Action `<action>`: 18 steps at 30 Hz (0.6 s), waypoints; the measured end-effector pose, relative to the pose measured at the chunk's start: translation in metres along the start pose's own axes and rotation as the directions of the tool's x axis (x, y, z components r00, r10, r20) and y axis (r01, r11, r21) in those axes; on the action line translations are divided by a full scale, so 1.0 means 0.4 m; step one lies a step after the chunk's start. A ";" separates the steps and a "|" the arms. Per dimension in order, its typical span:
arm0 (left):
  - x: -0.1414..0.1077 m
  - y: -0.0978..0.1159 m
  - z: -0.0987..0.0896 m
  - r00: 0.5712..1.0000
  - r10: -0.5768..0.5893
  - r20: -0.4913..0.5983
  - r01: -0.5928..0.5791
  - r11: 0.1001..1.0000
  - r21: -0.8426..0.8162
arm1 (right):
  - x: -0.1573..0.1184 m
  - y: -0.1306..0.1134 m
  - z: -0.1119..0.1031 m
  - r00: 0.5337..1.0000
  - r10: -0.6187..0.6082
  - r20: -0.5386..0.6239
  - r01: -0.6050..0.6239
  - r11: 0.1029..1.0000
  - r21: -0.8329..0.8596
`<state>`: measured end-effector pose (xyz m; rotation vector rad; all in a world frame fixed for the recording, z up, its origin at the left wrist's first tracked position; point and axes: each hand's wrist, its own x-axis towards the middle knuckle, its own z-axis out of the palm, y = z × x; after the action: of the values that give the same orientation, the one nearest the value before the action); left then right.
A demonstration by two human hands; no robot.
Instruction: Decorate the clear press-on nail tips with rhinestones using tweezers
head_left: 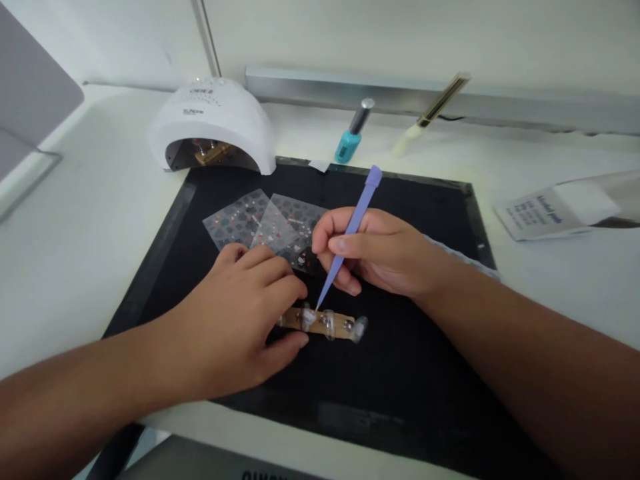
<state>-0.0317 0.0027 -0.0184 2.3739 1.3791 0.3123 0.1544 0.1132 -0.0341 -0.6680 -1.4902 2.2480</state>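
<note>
My right hand (373, 250) grips a pair of slim purple tweezers (361, 208), slanted down so the fine point meets a clear nail tip on a wooden strip (341, 325). Several clear false nail tips (329, 323) are mounted along this strip, which lies on a black mat (400, 387). My left hand (250, 307) is curled over the strip's left end, thumb on the near side and fingers on the far side, hiding that end. Just beyond my hands, two transparent sticker sheets (250, 217) with small red, white and dark designs overlap on the mat.
At the back left stands a white nail lamp (213, 110) with a wooden piece inside. Behind the mat are a turquoise nail polish bottle (347, 147) and a pale bottle with a gold-and-dark cap (413, 137). An opened alcohol pads box (543, 213) lies at the right.
</note>
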 end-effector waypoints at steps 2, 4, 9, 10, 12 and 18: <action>0.000 0.000 0.001 1.000 0.002 0.002 -0.002 1.000 0.002 | 0.000 0.000 -0.002 1.000 -0.015 0.014 0.015 1.000 -0.002; 0.000 0.000 0.001 1.000 0.007 0.003 -0.007 1.000 0.002 | 0.001 0.001 -0.004 0.999 -0.028 0.035 0.028 1.000 -0.002; 0.000 0.000 0.002 1.000 0.019 0.015 -0.019 1.000 0.011 | 0.002 0.001 -0.005 0.998 -0.042 0.045 0.042 0.999 0.003; 0.001 0.000 0.002 1.000 0.020 0.017 -0.020 1.000 0.012 | 0.002 0.001 -0.005 0.998 -0.041 0.042 0.041 0.999 0.003; 0.001 -0.001 0.001 1.000 0.018 0.020 -0.018 1.000 0.012 | 0.002 0.001 -0.004 0.999 -0.038 0.038 0.038 0.999 0.007; -0.002 0.001 0.000 1.000 0.006 0.028 -0.006 1.000 -0.002 | 0.009 0.006 -0.008 0.999 -0.029 0.034 0.029 1.000 0.009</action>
<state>-0.0319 0.0018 -0.0181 2.3719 1.3582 0.2807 0.1531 0.1164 -0.0381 -0.6043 -1.4961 2.2534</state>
